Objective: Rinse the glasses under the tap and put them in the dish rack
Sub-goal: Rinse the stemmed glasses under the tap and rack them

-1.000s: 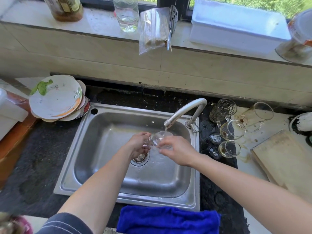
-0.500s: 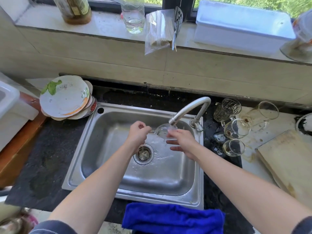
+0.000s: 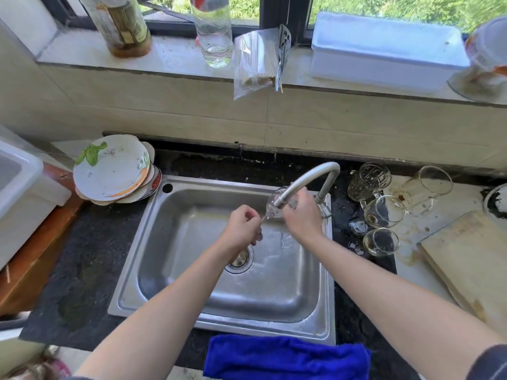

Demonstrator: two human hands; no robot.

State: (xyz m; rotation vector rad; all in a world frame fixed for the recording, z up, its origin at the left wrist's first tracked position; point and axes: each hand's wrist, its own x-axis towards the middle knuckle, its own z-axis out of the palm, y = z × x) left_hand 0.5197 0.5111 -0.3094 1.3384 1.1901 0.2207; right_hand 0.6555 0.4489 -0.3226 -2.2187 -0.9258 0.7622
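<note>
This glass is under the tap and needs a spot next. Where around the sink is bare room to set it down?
Free: the dark counter left of the sink, nearer than the plate stack; the strip behind the sink, between plates and tap. Crowded: right of the tap, dirty glasses fill the gap before the cutting board.

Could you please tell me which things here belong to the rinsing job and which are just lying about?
In the job: wine glass, left hand, right hand, tap, sink, dirty glasses at right.
Lying about: plate stack, blue cloth, cutting board, windowsill bottles, white box.
</note>
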